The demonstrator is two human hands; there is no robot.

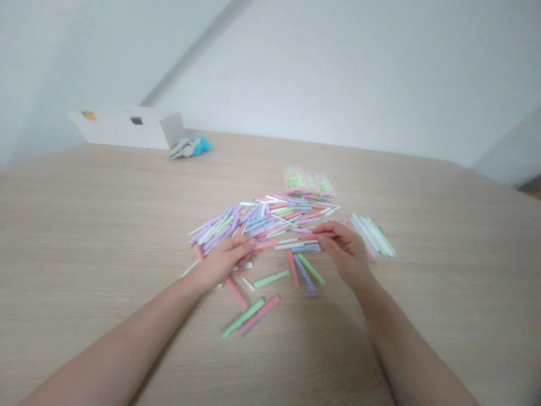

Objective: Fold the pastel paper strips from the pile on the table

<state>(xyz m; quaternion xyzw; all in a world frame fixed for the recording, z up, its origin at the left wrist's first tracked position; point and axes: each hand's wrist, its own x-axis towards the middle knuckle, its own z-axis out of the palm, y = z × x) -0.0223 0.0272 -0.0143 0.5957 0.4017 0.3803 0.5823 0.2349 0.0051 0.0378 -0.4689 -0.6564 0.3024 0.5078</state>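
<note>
A pile of slim pastel sticks (257, 220), pen-like in shape, lies in the middle of the wooden table in purple, blue, green, red and white. At its near edge my left hand (228, 258) is closed, thumb and fingers pinching the end of a coral-red stick (267, 245). Facing it, my right hand (344, 248) pinches another coral-red stick (311, 237) by its right end. White and blue sticks lie just beneath and between the hands. Closer to me are loose green (243, 318) and pink sticks (261, 314). Blur hides fine detail.
Behind the pile sits a stack of printed green-and-pink packs (308, 181). Right of my right hand, white and green sticks (374, 235) lie side by side. At the back left stand a white box (127, 129) and a crumpled grey-and-blue bundle (190, 147). A pale wall rises behind.
</note>
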